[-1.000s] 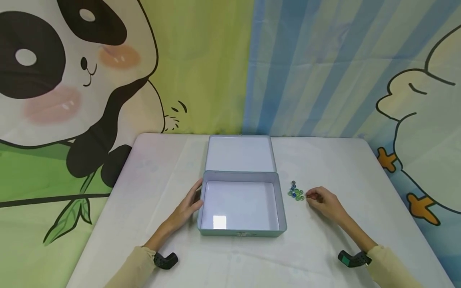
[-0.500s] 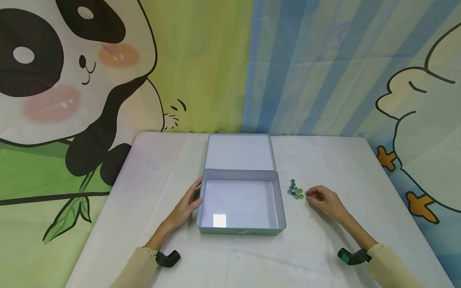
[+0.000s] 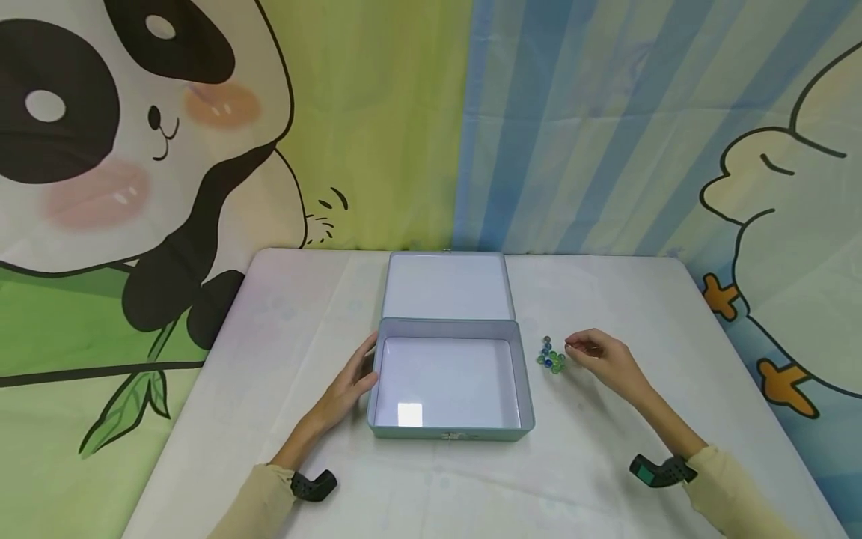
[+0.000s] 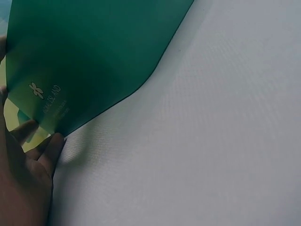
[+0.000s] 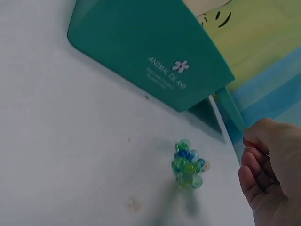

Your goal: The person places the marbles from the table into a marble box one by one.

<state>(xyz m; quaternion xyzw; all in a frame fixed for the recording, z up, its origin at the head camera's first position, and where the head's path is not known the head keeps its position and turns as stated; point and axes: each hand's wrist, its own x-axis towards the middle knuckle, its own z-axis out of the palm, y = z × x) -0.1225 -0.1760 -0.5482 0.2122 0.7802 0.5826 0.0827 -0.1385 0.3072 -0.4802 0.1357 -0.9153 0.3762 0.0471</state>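
Note:
A hinged tin box point(image 3: 451, 433), green outside and white inside, lies with its lid point(image 3: 447, 284) folded back. My left hand point(image 3: 346, 385) rests against the box's left side, fingers extended and touching the wall. In the left wrist view, fingertips point(image 4: 56, 137) meet the green box wall point(image 4: 103, 52). My right hand point(image 3: 602, 359) hovers just right of several green and blue glass marbles point(image 3: 551, 361). Its fingers are curled and the thumb meets the index finger. The right wrist view shows this hand point(image 5: 277, 165) beside the marbles point(image 5: 187, 165); nothing is visible in its grip, though the inner fingers are partly hidden.
A white cloth covers the table point(image 3: 451, 494). The marbles lie right of the box, a short gap from its wall. Behind the table hangs a curtain point(image 3: 377, 127) printed with cartoon animals.
My right hand has risen from the table and shifted slightly away from me and to the left, staying curled. The left hand, box and marbles stay in place.

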